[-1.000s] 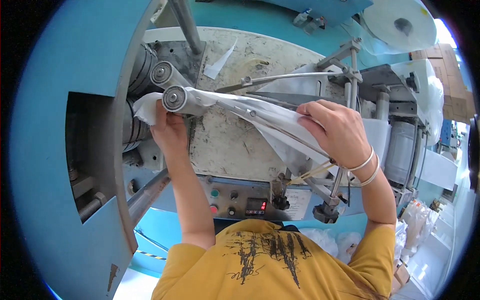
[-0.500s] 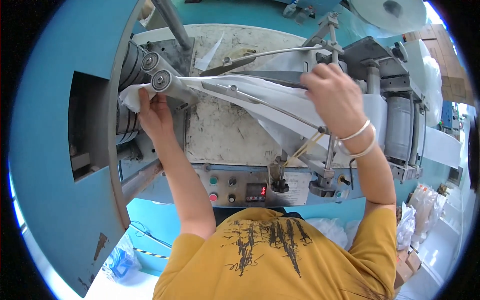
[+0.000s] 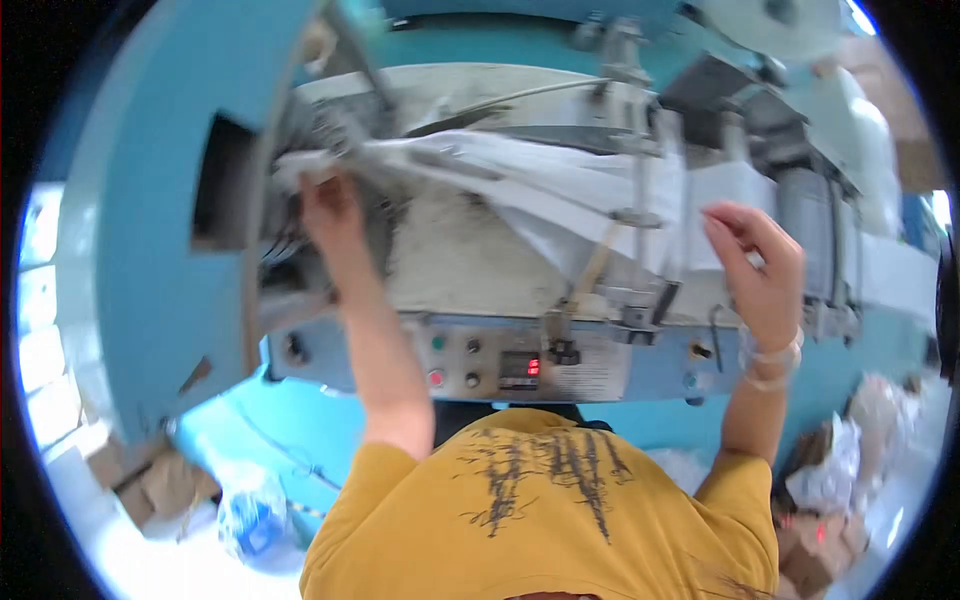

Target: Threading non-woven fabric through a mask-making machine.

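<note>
A long white sheet of thin material runs along the machine, wide at the right and gathered narrow toward the rollers at the left. My left hand pinches its bunched end, just beside those rollers. To the right, my right hand hovers over the flat part of the sheet near a dark roller. Its thumb and fingertips come together; blur hides whether anything lies between them. Between the hands, thin metal guide bars angle over the sheet toward an upright bracket.
A blue machine housing with a dark opening stands at the left. Along the machine's front edge is a control panel with buttons, knobs and a red display. Bagged goods and cardboard boxes lie at the lower right.
My right hand has moved right and toward me, off the guide bars. My left hand still holds the sheet's end. The whole view has shifted and blurred.
</note>
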Tool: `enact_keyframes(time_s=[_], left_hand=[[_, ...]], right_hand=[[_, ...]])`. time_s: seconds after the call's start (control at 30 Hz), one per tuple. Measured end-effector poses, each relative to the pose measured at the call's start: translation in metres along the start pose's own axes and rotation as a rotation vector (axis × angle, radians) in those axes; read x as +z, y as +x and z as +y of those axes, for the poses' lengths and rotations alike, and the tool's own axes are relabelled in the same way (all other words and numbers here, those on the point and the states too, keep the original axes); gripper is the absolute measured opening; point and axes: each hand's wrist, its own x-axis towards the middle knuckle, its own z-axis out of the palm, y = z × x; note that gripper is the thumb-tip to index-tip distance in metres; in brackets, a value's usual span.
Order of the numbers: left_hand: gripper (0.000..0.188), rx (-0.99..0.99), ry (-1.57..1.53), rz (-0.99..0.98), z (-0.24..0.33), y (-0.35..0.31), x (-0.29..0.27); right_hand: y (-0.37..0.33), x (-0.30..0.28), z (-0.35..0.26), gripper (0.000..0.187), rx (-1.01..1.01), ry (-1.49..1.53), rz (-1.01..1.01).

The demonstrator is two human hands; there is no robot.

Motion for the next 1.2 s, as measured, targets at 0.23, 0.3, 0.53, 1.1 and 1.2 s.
enact_keyframes(time_s=[0.23, 0.3, 0.53, 1.1, 1.2], left_hand=[[0.019, -0.035, -0.216, -0.141, -0.028, 0.007, 0.000], [0.019, -0.044, -0.206, -0.114, -0.024, 0.015, -0.011], [0.023, -0.035, -0.143, -0.078, -0.021, 0.013, 0.020], [0.034, -0.216, -0.210, -0.039, -0.013, 0.032, 0.020], [0.032, -0.104, -0.175, -0.103, -0.013, 0.021, 0.020]], right_hand=[[-0.059, 0.003, 0.005, 0.008, -0.062, 0.149, -0.108], [-0.071, 0.009, 0.000, 0.009, -0.054, 0.194, -0.077], [-0.132, 0.048, -0.006, 0.011, -0.058, 0.474, -0.289], [-0.245, 0.133, 0.017, 0.013, 0.367, 0.329, -0.350], [-0.254, 0.139, 0.023, 0.014, 0.429, 0.323, -0.361]])
